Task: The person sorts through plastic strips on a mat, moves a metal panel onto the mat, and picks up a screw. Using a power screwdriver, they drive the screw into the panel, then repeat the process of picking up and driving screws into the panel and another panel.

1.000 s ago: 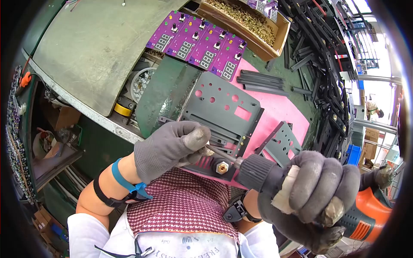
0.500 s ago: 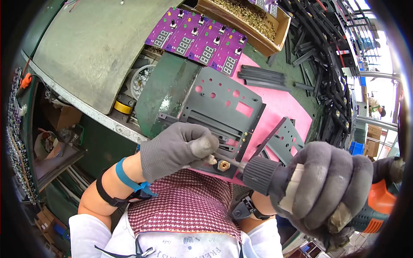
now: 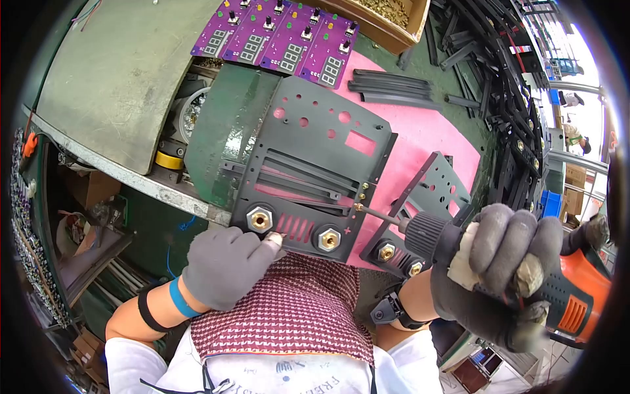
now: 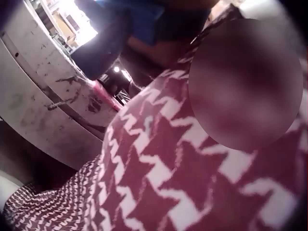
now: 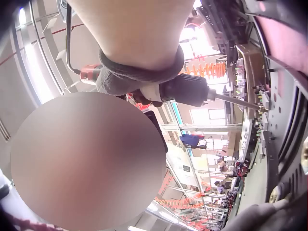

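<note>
My gloved right hand (image 3: pixel 502 262) grips an orange and black power screwdriver (image 3: pixel 425 235), its shaft pointing left. A brass-coloured screw (image 3: pixel 358 207) sits at the bit's tip, close to the right edge of a dark grey metal panel (image 3: pixel 315 134). That panel has round holes, long slots and two hex nuts with brass centres (image 3: pixel 260 219). My gloved left hand (image 3: pixel 226 266) holds the panel's near edge beside the red-showing vents, thumb on top and the other fingers mostly hidden. In the right wrist view the screwdriver's shaft (image 5: pixel 236 101) reaches toward the panel.
A second, smaller-looking panel (image 3: pixel 436 187) leans to the right on a pink sheet (image 3: pixel 426 131). Purple circuit boards (image 3: pixel 289 39) lie behind, near a cardboard box of small brass parts (image 3: pixel 403 39). Black metal strips (image 3: pixel 394 88) are stacked at the right. Yellow tape (image 3: pixel 169 159) sits by the left edge.
My left hand has moved down and left from the screwdriver's tip to the panel's near edge. The bit, now with a screw at its tip, has come to the panel's right edge.
</note>
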Demonstrator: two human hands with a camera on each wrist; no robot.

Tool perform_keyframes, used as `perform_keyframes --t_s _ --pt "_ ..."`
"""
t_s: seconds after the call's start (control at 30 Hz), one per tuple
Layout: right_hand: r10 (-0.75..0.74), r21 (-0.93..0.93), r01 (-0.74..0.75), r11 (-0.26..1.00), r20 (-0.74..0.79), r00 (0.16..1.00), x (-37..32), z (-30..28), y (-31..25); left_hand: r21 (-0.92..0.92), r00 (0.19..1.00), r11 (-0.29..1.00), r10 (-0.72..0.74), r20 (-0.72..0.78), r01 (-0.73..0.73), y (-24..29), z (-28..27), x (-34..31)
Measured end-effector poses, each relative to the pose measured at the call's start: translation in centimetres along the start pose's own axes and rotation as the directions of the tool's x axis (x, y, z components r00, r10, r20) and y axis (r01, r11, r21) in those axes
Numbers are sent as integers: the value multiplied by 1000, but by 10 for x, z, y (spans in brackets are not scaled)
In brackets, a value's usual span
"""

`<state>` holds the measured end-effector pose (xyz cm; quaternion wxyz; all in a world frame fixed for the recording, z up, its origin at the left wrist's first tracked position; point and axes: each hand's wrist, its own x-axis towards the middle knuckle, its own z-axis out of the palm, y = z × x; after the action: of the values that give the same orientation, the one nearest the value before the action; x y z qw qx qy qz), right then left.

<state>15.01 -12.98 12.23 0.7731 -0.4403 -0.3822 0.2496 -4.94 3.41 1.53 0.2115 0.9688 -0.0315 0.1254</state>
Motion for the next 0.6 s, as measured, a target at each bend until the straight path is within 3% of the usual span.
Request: perform_keyframes --t_s 0.1,0.13,0.17,0.23,0.6 --pt "20 -21 -19 1000 32 999 -1 -5 4 6 1000 1000 -13 20 13 -3 -4 -7" --pt "-2 -16 0 1000 -82 997 -6 2 7 13 999 999 -34 23 34 -4 -6 -10" --pt "-1 -17 -1 1000 -89 996 -6 -1 9 20 998 998 -55 25 55 -5 -8 -13" --pt "-4 13 3 1000 36 999 -3 -8 15 32 995 996 -83 48 81 -8 -11 -16" --pt "174 -53 -177 983 -58 983 -8 0 25 7 994 997 -81 66 81 -12 -10 -15"
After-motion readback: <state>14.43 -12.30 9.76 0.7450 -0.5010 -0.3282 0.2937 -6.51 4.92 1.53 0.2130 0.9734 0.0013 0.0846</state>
